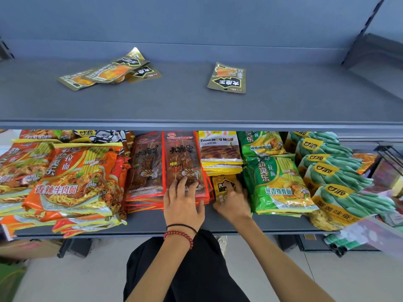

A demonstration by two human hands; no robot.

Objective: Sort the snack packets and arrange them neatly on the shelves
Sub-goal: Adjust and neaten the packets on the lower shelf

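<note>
On the lower shelf [152, 229], my left hand [183, 203] rests flat with spread fingers on the near end of a stack of red-brown skewer snack packets [181, 162]. Beside it, my right hand [233, 201] grips a small gold-and-black packet [221, 187] lying between the red stack and the green noodle bags [274, 184]. On the upper shelf [196, 110] lie a loose pile of the same gold packets [109, 71] at the left and a single gold packet [226, 78] to the right.
Orange noodle bags [72, 182] fill the lower shelf's left side. Yellow candy packets [220, 153] sit behind my right hand. Green pea bags [335, 173] crowd the right end. A shelf bracket [368, 46] stands at the upper right. Grey floor lies below.
</note>
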